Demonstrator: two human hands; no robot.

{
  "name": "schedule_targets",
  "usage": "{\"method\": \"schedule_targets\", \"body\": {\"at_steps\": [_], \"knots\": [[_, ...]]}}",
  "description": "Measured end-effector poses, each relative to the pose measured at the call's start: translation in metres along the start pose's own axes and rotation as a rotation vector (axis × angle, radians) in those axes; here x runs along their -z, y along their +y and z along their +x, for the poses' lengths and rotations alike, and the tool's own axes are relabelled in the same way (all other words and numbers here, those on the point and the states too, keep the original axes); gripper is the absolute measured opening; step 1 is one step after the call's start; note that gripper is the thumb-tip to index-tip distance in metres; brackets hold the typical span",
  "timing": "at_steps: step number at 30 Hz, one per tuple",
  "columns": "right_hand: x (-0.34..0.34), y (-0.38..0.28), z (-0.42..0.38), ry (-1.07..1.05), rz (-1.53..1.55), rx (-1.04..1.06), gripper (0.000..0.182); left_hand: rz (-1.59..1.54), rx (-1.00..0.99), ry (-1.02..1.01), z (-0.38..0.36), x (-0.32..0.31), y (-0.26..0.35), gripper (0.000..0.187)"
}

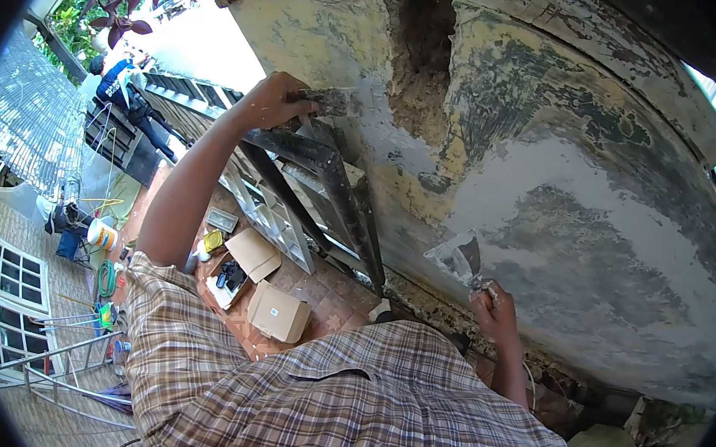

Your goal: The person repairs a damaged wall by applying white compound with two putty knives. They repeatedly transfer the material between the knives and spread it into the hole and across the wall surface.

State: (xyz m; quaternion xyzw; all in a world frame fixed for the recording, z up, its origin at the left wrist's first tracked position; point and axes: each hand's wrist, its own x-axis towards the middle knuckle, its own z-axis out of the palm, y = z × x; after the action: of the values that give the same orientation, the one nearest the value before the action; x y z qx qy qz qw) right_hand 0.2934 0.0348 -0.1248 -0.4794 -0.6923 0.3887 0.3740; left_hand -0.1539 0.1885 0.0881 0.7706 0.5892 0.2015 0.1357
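My left hand (277,101) is closed on a dark, flat scraper (333,102), whose blade touches the weathered wall (506,92) left of a deep brown gouge (421,67). Lower down on the right, my right hand (495,312) grips the handle of a putty knife (457,256). Whitish paste covers part of its blade, which is close to the wall; whether it touches cannot be told. Pale grey filler (542,167) is spread over the wall above the putty knife.
A dark metal frame (339,192) stands beside the wall under my left arm. Open cardboard boxes (279,312) lie on the tiled floor below. A person (127,93) in dark clothes is at the upper left. A white bucket (102,234) stands farther down.
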Motion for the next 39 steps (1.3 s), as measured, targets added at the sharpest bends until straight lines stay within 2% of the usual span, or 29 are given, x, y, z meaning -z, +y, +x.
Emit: {"method": "schedule_targets", "body": {"at_steps": [2,6,8,15,20,23,27,36,38,39], "knots": [[-0.001,0.000,0.001,-0.007,0.003,-0.001,0.023,0.058,-0.054,-0.060,0.004,-0.004,0.001,0.020],[-0.001,-0.002,0.002,-0.022,-0.012,0.000,0.024,0.157,-0.009,-0.060,0.007,-0.007,0.011,0.021],[-0.003,-0.001,0.002,-0.018,-0.009,0.018,0.024,0.073,-0.028,0.043,0.008,-0.008,0.006,0.021],[0.000,-0.004,0.000,-0.052,-0.009,-0.016,0.023,0.058,-0.107,0.091,0.002,0.004,0.007,0.024],[-0.001,-0.004,0.003,-0.029,-0.022,0.034,0.022,0.029,-0.030,-0.073,0.007,0.011,0.011,0.019],[-0.003,-0.009,0.005,-0.048,-0.028,0.036,0.022,0.127,-0.084,-0.091,0.013,0.006,0.016,0.019],[-0.005,-0.012,0.006,-0.071,-0.020,0.005,0.022,0.143,-0.052,-0.049,0.017,0.003,0.011,0.019],[-0.002,-0.009,0.000,-0.042,0.003,-0.038,0.020,-0.010,0.030,-0.005,0.004,0.028,0.014,0.019],[-0.004,-0.008,0.001,-0.042,0.001,-0.030,0.020,0.033,-0.086,-0.082,0.012,0.020,-0.005,0.019],[-0.005,-0.007,0.002,-0.041,-0.005,-0.027,0.020,0.033,-0.083,-0.079,0.010,0.018,0.001,0.019]]}}
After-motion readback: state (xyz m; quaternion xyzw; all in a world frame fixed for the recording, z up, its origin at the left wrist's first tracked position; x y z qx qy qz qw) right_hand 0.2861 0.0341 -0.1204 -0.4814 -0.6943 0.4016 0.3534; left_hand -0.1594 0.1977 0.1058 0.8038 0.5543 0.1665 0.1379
